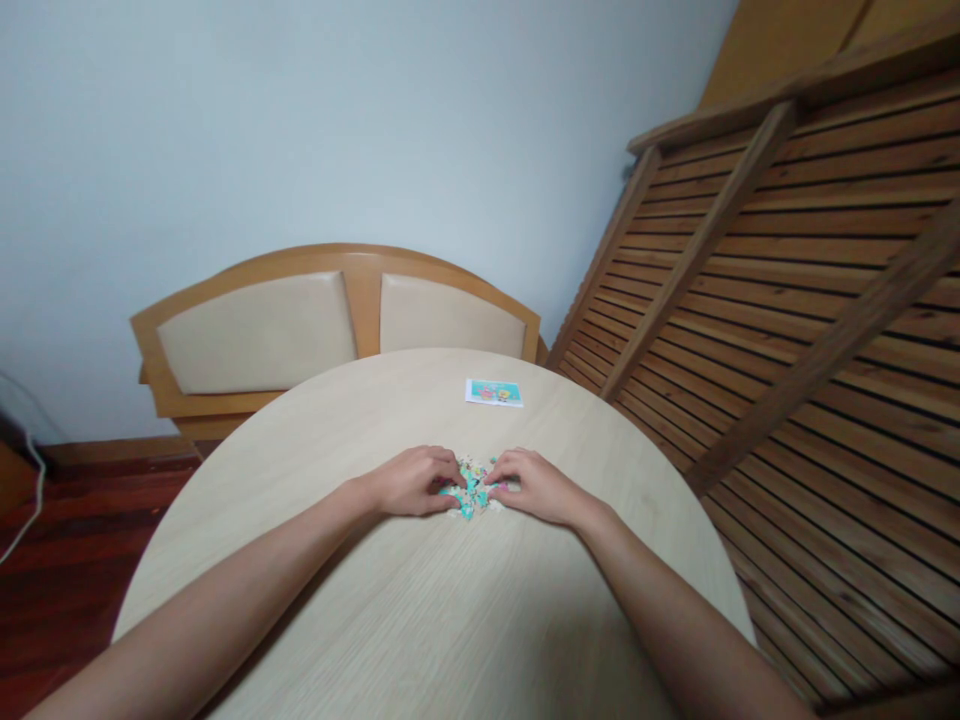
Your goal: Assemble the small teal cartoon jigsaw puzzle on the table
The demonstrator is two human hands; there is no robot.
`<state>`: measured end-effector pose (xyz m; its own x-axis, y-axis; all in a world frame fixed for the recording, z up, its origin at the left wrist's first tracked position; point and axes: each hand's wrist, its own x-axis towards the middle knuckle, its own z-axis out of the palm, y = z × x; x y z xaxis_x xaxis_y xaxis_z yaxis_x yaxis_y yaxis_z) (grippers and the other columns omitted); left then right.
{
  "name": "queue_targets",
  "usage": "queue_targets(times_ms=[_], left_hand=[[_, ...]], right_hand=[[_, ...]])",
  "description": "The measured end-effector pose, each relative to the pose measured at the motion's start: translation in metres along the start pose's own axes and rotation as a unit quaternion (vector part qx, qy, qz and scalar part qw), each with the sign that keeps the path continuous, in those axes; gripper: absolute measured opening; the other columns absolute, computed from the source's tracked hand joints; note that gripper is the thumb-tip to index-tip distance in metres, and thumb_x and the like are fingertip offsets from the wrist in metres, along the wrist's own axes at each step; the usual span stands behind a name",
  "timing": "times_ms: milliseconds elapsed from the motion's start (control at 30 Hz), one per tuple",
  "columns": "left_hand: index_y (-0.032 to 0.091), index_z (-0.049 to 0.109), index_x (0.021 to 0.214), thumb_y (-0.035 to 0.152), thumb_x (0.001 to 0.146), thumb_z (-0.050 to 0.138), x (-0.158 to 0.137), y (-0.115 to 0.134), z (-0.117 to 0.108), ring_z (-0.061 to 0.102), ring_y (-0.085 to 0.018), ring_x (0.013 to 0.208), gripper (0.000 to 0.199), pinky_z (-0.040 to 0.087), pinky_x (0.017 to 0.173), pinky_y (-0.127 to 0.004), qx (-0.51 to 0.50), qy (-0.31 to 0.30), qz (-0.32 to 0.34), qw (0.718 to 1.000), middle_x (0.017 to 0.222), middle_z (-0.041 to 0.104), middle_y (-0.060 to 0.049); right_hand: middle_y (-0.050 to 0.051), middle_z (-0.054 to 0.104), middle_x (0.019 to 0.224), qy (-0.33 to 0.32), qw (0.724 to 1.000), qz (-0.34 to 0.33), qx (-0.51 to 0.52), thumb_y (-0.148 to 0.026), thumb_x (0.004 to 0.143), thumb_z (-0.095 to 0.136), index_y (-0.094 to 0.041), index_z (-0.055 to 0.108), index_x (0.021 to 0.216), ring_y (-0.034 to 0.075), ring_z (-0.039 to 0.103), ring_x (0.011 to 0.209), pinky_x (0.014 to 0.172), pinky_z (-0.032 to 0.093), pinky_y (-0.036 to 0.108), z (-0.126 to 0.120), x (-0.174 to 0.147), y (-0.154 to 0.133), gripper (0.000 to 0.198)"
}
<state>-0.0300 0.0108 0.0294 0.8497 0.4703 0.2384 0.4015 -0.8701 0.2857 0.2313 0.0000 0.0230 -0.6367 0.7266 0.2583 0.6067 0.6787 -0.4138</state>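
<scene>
Touching a small heap of loose turquoise, cream and multicoloured pieces, a person's two bare hands face each other across a round, pale wooden counter. Taking the heap as the clock's centre, the left hand is at nine o'clock, fingers curled, thumb and index finger slightly parted with their tips among the pieces. The right hand is at three o'clock, fingers bent likewise, a bit of pink showing beside its thumb. Whether either hand pinches a piece is too small to tell. Near twelve o'clock, well apart from the hands, a turquoise picture card with cartoon figures lies flat on the counter.
</scene>
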Motion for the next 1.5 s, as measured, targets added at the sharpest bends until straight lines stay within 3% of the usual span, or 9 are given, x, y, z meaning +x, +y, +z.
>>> queue_targets(times_ms=[367,567,700,800,933,1100,1267,1400,1500], left_hand=[[0.020,0.071,0.099,0.032,0.094,0.060,0.000,-0.003,0.005,0.063,-0.020,0.091,0.017,0.046,0.085,-0.028,-0.022,0.013,0.025,0.999,0.095,0.068,-0.007],[0.019,0.070,0.092,0.028,0.097,0.054,0.000,-0.002,0.000,0.063,-0.018,0.090,0.019,0.046,0.085,-0.027,-0.031,0.026,0.024,0.999,0.094,0.068,-0.007],[0.017,0.070,0.090,0.025,0.092,0.057,-0.003,-0.005,-0.010,0.062,-0.018,0.089,0.015,0.045,0.085,-0.027,-0.060,0.055,-0.009,0.997,0.093,0.070,-0.006],[0.016,0.071,0.087,0.024,0.085,0.062,-0.008,-0.012,-0.017,0.060,-0.015,0.076,0.013,0.045,0.073,-0.024,-0.105,0.049,-0.080,0.990,0.082,0.071,-0.004],[0.013,0.071,0.085,0.025,0.081,0.061,-0.015,-0.020,-0.021,0.054,-0.011,0.063,0.016,0.039,0.060,-0.020,-0.184,-0.005,-0.145,0.972,0.073,0.068,-0.002],[0.011,0.068,0.076,0.023,0.077,0.060,-0.021,-0.024,-0.017,0.045,-0.009,0.059,0.014,0.033,0.057,-0.019,-0.233,-0.057,-0.133,0.962,0.066,0.060,0.001],[0.013,0.063,0.072,0.021,0.076,0.058,-0.021,-0.022,-0.015,0.042,-0.009,0.060,0.010,0.033,0.057,-0.019,-0.226,-0.072,-0.123,0.964,0.066,0.054,0.002],[0.014,0.063,0.073,0.019,0.075,0.058,-0.020,-0.022,-0.016,0.041,-0.009,0.059,0.008,0.033,0.056,-0.019,-0.204,-0.080,-0.122,0.968,0.066,0.055,0.003],[0.014,0.063,0.072,0.017,0.074,0.058,-0.019,-0.022,-0.016,0.042,-0.009,0.059,0.006,0.033,0.056,-0.019,-0.189,-0.080,-0.115,0.972,0.066,0.056,0.003]], right_hand=[[0.003,0.072,0.084,0.017,0.997,0.034,0.073,-0.025,0.085,0.066,-0.018,0.073,0.084,0.017,0.063,0.080,0.075,0.045,0.025,-0.002,0.000,0.003,0.010],[0.002,0.071,0.079,0.042,0.996,0.083,0.007,-0.021,0.079,0.065,-0.018,0.071,0.078,0.016,0.060,0.073,0.069,0.042,0.025,-0.023,-0.010,0.010,0.006],[0.001,0.069,0.073,-0.005,0.994,0.112,-0.010,-0.017,0.074,0.062,-0.018,0.071,0.073,0.015,0.059,0.066,0.061,0.039,0.023,-0.034,-0.019,0.016,0.008],[0.000,0.069,0.070,-0.054,0.991,0.126,0.003,-0.014,0.069,0.060,-0.018,0.072,0.072,0.014,0.059,0.064,0.058,0.037,0.022,-0.036,-0.022,0.015,0.013],[0.000,0.069,0.068,-0.072,0.990,0.123,0.003,-0.013,0.067,0.058,-0.018,0.073,0.071,0.013,0.059,0.062,0.057,0.037,0.021,-0.037,-0.022,0.009,0.016],[0.000,0.070,0.068,-0.080,0.989,0.127,-0.009,-0.013,0.067,0.059,-0.018,0.074,0.072,0.013,0.060,0.062,0.057,0.037,0.021,-0.039,-0.022,0.004,0.017],[0.002,0.070,0.069,-0.069,0.991,0.110,0.002,-0.018,0.072,0.062,-0.018,0.076,0.076,0.014,0.059,0.061,0.057,0.037,0.022,-0.034,-0.018,-0.001,0.014],[0.002,0.073,0.079,-0.071,0.995,0.057,0.042,-0.021,0.079,0.061,-0.020,0.078,0.094,0.014,0.062,0.069,0.063,0.040,0.022,-0.027,-0.014,-0.004,0.022],[0.001,0.074,0.080,-0.087,0.995,0.018,0.038,-0.017,0.081,0.060,-0.020,0.079,0.093,0.014,0.061,0.069,0.065,0.040,0.022,-0.024,-0.012,-0.006,0.023]])
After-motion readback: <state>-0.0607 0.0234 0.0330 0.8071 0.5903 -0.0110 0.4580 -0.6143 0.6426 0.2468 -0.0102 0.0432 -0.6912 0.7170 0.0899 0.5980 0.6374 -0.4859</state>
